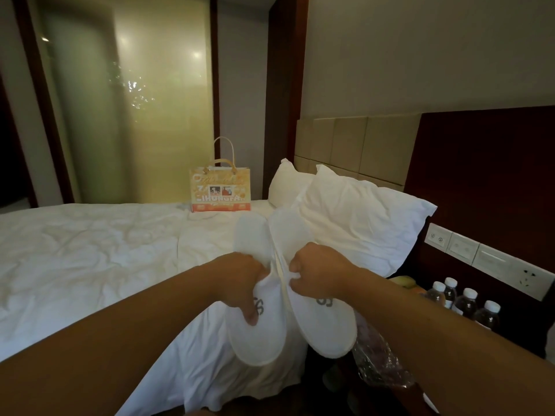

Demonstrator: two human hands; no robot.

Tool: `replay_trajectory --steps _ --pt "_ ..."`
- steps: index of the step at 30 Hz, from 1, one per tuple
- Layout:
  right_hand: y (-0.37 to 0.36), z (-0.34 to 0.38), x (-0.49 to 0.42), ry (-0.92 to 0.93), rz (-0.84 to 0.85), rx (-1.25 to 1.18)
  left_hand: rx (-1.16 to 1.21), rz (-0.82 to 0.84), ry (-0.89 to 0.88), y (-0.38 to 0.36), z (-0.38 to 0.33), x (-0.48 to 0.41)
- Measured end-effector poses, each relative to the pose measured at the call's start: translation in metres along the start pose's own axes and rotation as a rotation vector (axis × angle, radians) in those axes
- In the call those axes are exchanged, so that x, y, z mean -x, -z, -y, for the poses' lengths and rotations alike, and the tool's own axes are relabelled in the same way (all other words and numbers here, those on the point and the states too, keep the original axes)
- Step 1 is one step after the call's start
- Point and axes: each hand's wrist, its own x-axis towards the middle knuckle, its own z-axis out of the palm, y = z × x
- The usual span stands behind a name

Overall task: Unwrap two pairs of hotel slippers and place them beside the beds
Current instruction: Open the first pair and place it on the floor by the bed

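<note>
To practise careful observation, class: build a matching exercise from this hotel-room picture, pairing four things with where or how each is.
Things:
1 white slippers
2 paper gift bag
3 water bottles
4 clear plastic wrapper

Places or states:
a upright on the bed
b below the wall switch panel
c held in the left hand and right hand
d crumpled, just below the right forearm

Pairs: 1-c, 2-a, 3-b, 4-d

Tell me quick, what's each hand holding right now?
The left hand grips the left slipper.
The right hand grips the right slipper.
</note>
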Motion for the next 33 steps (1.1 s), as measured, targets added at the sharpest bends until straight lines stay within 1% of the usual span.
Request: replay_trajectory --steps 3,6,9,16,20,24,28,33 --pt "0.002 0.001 0.002 -0.070 0.003 -0.058 0.045 0.002 -0.019 0.003 0.000 0.002" --pt "0.004 0.001 0.004 -0.106 0.089 -0.107 0.058 -0.003 -0.043 0.006 0.001 0.005" --pt "0.005 0.001 0.007 -0.080 0.169 -0.104 0.052 0.000 -0.044 0.008 0.005 0.007" --pt "0.007 0.003 0.015 -0.036 0.195 -0.071 0.024 0.001 -0.087 0.009 0.008 0.012" --pt "0.008 0.006 0.017 -0.040 0.226 -0.060 -0.025 0.065 -0.090 0.008 0.005 0.018" --pt "0.001 0.002 0.018 -0.029 0.288 -0.042 0.023 0.153 -0.039 0.004 0.002 0.021" --pt "-0.012 -0.001 0.017 -0.019 0.360 -0.017 0.082 0.207 0.000 0.000 -0.006 0.019" --pt "-0.027 -0.009 0.007 0.028 0.370 -0.027 0.159 0.282 -0.013 0.000 -0.021 0.009"
